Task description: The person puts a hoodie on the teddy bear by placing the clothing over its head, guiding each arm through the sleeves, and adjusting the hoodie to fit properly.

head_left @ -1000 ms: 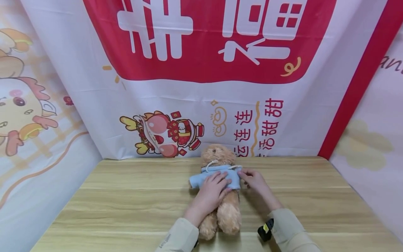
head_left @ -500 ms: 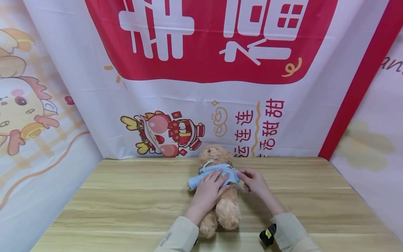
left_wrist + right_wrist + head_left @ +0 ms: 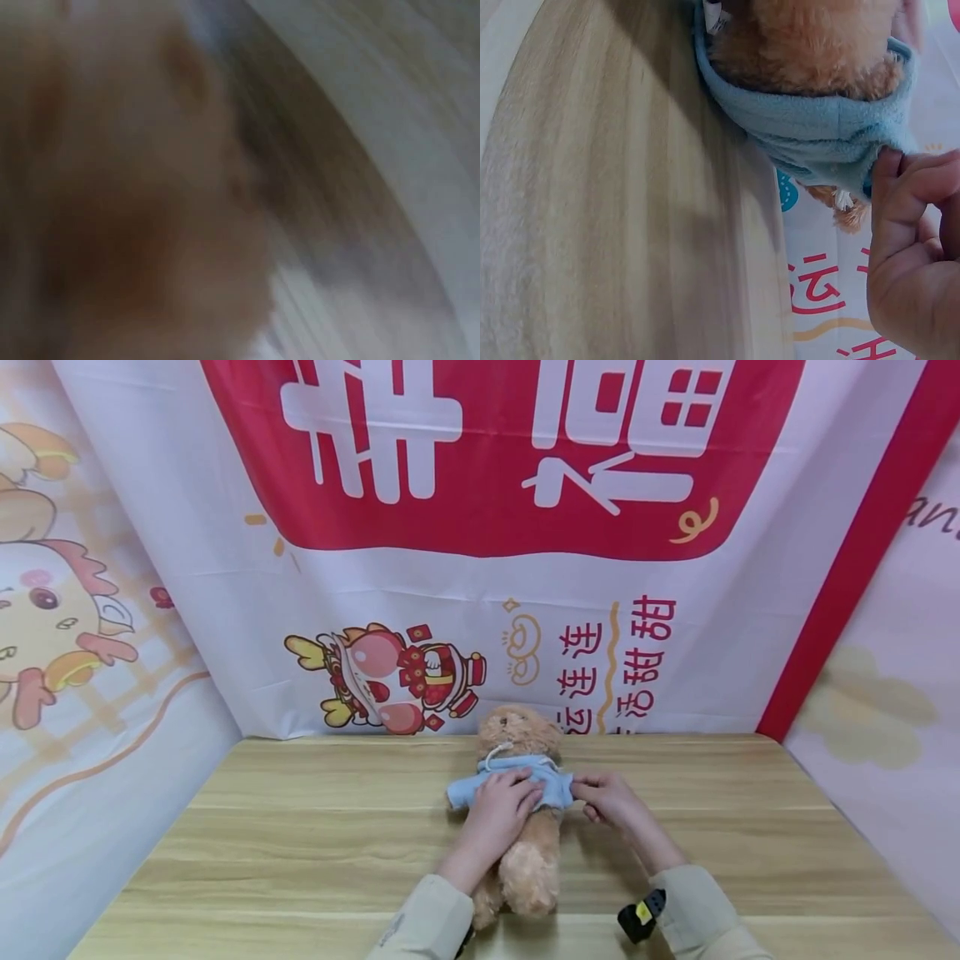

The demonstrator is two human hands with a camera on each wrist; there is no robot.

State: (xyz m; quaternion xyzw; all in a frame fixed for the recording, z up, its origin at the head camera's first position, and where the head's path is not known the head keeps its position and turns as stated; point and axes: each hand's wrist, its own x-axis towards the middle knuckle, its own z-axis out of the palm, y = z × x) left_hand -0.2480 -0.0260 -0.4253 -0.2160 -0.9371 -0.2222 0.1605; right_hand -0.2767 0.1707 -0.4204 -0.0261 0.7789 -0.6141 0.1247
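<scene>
On its back near the far edge of the table lies a light brown teddy bear, wearing a light blue hoodie with white drawstrings. My left hand rests across the front of the hoodie, its fingers lying over the cloth. At the bear's side, my right hand pinches the end of the hoodie sleeve between thumb and finger. The right wrist view shows this hand at the opening of the sleeve, below the bear's fur. The left wrist view is badly blurred, with brown fur filling its left side.
The wooden table reaches out on both sides of the bear. Behind it hangs a white and red printed cloth, close to the bear's head. Printed side panels flank the table. A black strap is at my right cuff.
The bear's legs have swung a little to the left. My right hand has moved slightly down along with the sleeve end, while my left hand has stayed on the hoodie.
</scene>
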